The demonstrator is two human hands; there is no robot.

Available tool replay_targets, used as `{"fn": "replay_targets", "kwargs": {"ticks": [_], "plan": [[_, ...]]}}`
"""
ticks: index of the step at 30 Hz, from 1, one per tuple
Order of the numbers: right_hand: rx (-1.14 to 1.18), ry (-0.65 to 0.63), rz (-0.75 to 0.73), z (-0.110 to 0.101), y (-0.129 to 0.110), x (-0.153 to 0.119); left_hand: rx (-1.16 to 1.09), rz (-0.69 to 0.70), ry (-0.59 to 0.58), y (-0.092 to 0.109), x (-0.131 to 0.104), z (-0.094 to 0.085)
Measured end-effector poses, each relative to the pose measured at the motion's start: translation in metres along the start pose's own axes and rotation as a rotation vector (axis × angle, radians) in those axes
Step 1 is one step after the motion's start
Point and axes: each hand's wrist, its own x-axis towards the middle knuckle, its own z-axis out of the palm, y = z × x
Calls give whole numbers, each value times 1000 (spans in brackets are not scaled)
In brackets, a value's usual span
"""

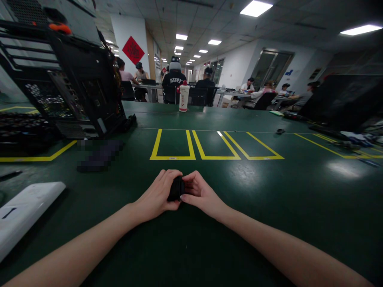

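Note:
A small black object (pixel 176 189) is between my two hands, low over the green table (pixel 191 247) or resting on it. Fingers and thumb of my left hand (pixel 160 193) wrap round its left side. From the right, my right hand (pixel 201 193) closes on its other side, thumb at the near edge and fingers curled behind. What the object is cannot be made out, as the fingers cover much of it.
Yellow tape outlines (pixel 172 158) lie beyond my hands. A black computer case (pixel 86 91) stands at the left, near a white box (pixel 30 203). A white cup (pixel 183 97) stands at the far edge. A dark monitor (pixel 344 99) is at the right; people sit beyond.

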Motion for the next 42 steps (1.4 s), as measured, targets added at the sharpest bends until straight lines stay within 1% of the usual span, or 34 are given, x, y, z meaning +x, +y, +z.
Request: {"fn": "replay_targets", "kwargs": {"ticks": [5, 9, 13, 16, 18, 21, 27, 30, 33, 36, 42], "plan": [[16, 30, 13, 1, 0, 1, 40, 39, 20, 0, 1, 2], [-27, 58, 24, 1, 0, 2, 37, 25, 1, 0, 2, 1], [-42, 30, 31, 1, 0, 1, 21, 18, -11, 1, 1, -1], [-31, 3, -11, 1, 0, 0, 13, 10, -10, 1, 1, -1], [-18, 9, -28, 1, 0, -1, 14, 9, -8, 0, 1, -1], [-4, 20, 1, 2, -1, -1, 12, 23, 7, 0, 1, 0], [-59, 59, 24, 1, 0, 1, -2, 14, 7, 1, 1, -1], [-51, 38, 35, 0, 0, 1, -6, 1, -12, 0, 1, -1], [-17, 2, 2, 0, 1, 0, 4, 5, 0, 0, 1, 1], [-15, 17, -40, 2, 3, 0, 10, 16, 12, 0, 2, 1], [-31, 39, -7, 3, 2, 2, 8, 24, 3, 1, 2, 0]]}}
